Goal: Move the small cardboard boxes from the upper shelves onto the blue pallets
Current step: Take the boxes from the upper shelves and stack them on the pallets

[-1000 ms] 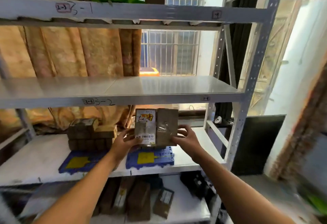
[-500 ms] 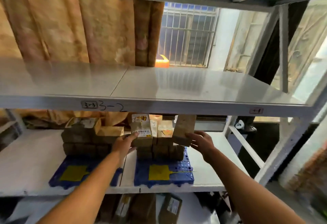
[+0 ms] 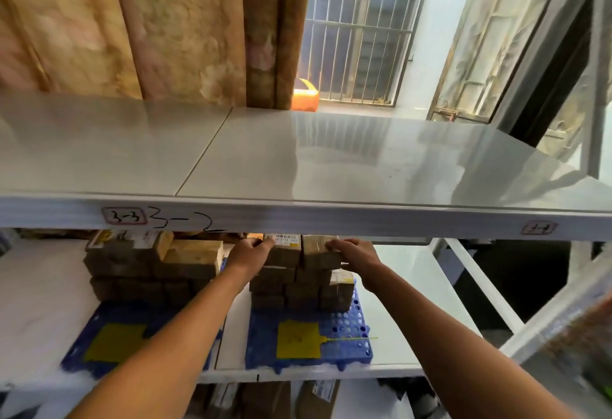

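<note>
Two blue pallets lie on the lower shelf, the left pallet [image 3: 109, 329] and the right pallet [image 3: 308, 339], each with a yellow label. Small brown cardboard boxes are stacked on both. My left hand [image 3: 250, 251] holds a labelled box [image 3: 284, 249] on top of the right stack [image 3: 301, 286]. My right hand [image 3: 356, 254] grips the taped box [image 3: 319, 251] beside it. Both boxes rest on the stack, partly hidden under the edge of the shelf above. The left stack [image 3: 149, 266] stands two layers high.
The grey shelf [image 3: 298, 160] marked "3-2" runs across the view at chest height, its front edge just above my hands. A slanted shelf brace [image 3: 477, 279] stands right. More boxes [image 3: 265, 400] lie on the shelf below. A barred window [image 3: 357, 31] is behind.
I carried the two boxes from in front of the shelf down onto the right pallet's stack. My view moved closer and lower, and the top shelf left the frame.
</note>
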Action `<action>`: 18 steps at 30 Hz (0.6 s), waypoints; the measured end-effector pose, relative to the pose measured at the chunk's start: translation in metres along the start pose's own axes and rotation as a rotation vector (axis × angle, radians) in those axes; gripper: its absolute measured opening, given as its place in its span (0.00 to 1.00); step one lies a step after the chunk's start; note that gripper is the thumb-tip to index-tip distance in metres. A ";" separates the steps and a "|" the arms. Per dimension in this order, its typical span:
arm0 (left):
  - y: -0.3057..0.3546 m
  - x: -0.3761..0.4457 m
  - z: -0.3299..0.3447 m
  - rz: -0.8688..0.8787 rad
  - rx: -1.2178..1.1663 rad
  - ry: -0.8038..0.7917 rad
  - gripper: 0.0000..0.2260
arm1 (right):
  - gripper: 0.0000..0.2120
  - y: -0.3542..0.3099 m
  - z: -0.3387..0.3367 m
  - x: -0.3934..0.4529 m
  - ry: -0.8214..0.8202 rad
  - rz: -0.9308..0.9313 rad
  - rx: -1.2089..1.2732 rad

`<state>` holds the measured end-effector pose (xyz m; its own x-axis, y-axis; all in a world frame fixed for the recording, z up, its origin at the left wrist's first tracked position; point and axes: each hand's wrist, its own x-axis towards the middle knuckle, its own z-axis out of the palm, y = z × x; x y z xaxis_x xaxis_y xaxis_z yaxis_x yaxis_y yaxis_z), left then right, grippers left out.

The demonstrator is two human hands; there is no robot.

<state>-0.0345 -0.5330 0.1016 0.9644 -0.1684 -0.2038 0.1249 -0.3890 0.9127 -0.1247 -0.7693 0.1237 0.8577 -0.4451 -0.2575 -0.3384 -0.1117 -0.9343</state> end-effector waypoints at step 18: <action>-0.010 0.005 0.000 0.021 -0.049 -0.038 0.30 | 0.30 0.022 -0.003 0.012 -0.009 -0.155 -0.140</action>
<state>-0.0308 -0.5299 0.0919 0.9576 -0.2107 -0.1965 0.1165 -0.3406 0.9330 -0.1229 -0.7799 0.1012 0.9067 -0.4054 -0.1161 -0.2524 -0.3011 -0.9196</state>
